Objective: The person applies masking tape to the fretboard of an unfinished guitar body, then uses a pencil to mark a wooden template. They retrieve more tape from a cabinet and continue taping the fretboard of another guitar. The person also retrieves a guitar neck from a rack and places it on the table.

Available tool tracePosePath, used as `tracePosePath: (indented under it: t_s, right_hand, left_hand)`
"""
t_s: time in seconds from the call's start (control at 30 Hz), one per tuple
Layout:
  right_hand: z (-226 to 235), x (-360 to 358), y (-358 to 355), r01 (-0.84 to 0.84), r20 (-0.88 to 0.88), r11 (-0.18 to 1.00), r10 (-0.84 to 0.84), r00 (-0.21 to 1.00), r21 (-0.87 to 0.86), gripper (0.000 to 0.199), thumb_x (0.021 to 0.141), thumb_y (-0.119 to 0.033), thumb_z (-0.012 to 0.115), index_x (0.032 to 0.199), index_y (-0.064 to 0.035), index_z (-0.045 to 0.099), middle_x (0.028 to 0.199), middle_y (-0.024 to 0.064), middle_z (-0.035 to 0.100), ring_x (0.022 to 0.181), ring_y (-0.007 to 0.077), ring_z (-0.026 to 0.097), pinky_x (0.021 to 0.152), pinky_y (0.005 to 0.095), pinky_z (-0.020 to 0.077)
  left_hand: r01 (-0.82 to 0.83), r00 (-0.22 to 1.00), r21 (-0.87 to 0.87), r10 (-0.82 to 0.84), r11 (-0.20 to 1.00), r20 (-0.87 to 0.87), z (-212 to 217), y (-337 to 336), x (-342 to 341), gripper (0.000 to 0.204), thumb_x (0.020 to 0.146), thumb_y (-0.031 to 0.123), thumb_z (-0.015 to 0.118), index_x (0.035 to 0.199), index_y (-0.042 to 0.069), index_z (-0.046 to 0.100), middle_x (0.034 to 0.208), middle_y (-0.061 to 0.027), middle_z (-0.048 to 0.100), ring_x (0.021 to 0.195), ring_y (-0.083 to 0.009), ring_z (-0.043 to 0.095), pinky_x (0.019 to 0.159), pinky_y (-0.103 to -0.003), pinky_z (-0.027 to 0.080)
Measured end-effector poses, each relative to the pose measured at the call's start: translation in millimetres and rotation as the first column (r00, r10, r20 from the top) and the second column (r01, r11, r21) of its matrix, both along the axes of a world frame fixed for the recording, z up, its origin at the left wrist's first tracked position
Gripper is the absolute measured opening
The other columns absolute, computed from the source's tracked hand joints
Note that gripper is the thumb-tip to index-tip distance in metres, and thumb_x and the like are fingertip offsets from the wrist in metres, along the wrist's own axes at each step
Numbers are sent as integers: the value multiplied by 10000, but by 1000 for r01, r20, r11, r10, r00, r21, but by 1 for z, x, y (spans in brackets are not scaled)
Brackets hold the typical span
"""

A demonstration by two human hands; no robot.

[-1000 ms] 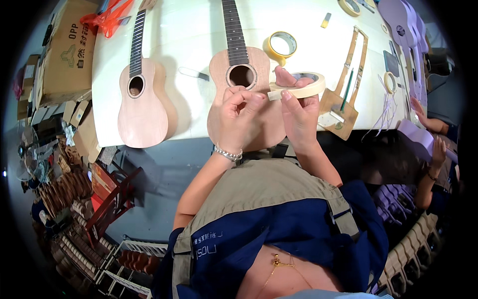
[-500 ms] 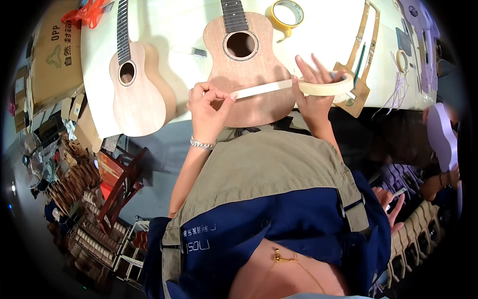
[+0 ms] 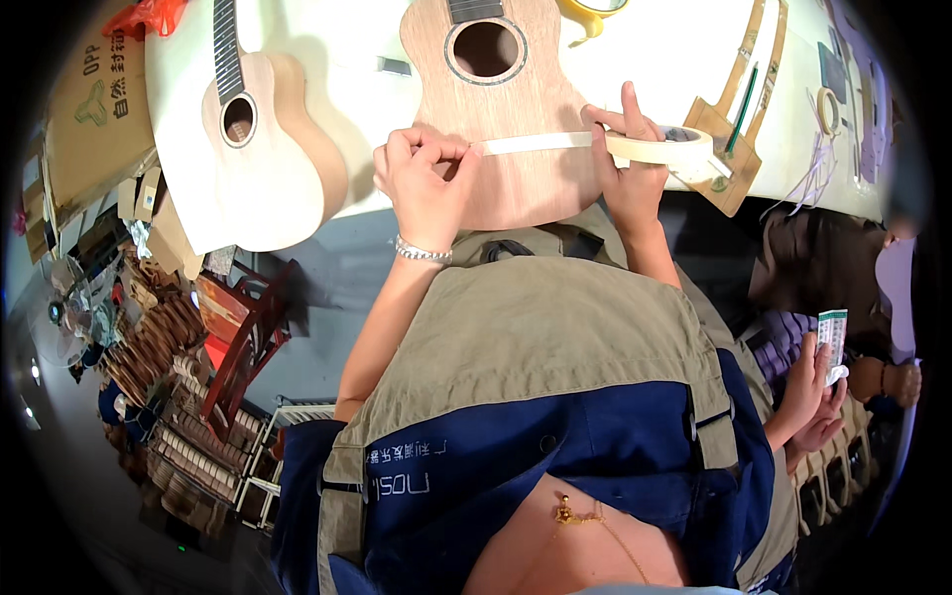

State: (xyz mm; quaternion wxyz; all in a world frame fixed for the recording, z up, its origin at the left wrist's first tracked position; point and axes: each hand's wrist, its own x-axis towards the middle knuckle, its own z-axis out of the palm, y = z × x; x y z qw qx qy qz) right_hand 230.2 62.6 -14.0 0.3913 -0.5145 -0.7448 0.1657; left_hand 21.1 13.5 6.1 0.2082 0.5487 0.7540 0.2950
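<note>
A strip of cream masking tape [image 3: 537,144] is stretched nearly level across the lower body of a pale wooden ukulele [image 3: 535,188]. My left hand [image 3: 426,178] pinches the strip's free end between thumb and fingers, at the left side of the body. On the right, my right hand [image 3: 632,164] holds the masking tape roll [image 3: 674,149], with some fingers hidden behind or inside it and one finger pointing up. Whether the strip touches the wood along its length I cannot tell. The sound hole [image 3: 486,50] lies farther off, above the strip.
A second ukulele [image 3: 273,178] lies at the left. Yellow tape [image 3: 595,15] sits at the far edge. To the right are a wooden template [image 3: 729,169] and a green pencil [image 3: 744,109]. Another person's hands [image 3: 808,397] hold a small packet [image 3: 833,332] at the lower right.
The view has shifted, so the ukuleles appear higher. The tape strip has become more level, still held between both hands. The other person's hands have risen, with the packet now showing its face.
</note>
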Motion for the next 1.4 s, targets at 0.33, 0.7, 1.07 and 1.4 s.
tracePosePath:
  t_s: [0.33, 0.7, 1.07, 1.4]
  right_hand:
    - [-7, 0, 1, 5, 64, 999, -8, 998, 44, 588, 737, 7, 632, 1293, -62, 456, 847, 5, 651, 755, 175, 574, 843, 343, 403]
    - [-10, 1, -3, 53, 23, 998, -54, 998, 24, 556, 739, 9, 620, 1273, -58, 476, 859, 31, 650, 745, 200, 566, 836, 351, 407]
    - [-21, 2, -3, 81, -18, 994, -80, 997, 69, 586, 697, 17, 637, 1251, -110, 497, 829, 1, 636, 702, 197, 532, 836, 350, 395]
    - [-25, 2, -6, 101, -65, 995, -100, 993, 11, 558, 703, -9, 646, 1232, -125, 514, 818, -7, 627, 729, 184, 528, 849, 341, 370]
  left_hand:
    - [29, 997, 84, -23, 996, -69, -7, -12, 4, 287, 705, 206, 711, 984, 194, 646, 1099, -53, 458, 1017, -237, 401, 897, -403, 284]
    - [306, 794, -33, -274, 951, -542, -30, 51, -99, 280, 791, 97, 582, 1061, 155, 630, 1114, -80, 528, 1009, -280, 473, 856, -384, 416]
    - [53, 952, 22, -57, 998, 302, 37, 85, -80, 334, 758, 27, 695, 1058, -19, 554, 708, -17, 600, 641, -73, 561, 599, -209, 444]
    - [380, 719, -448, 47, 809, 694, 20, 27, 27, 148, 874, 122, 582, 888, -6, 510, 740, -74, 614, 631, -127, 643, 521, -185, 504]
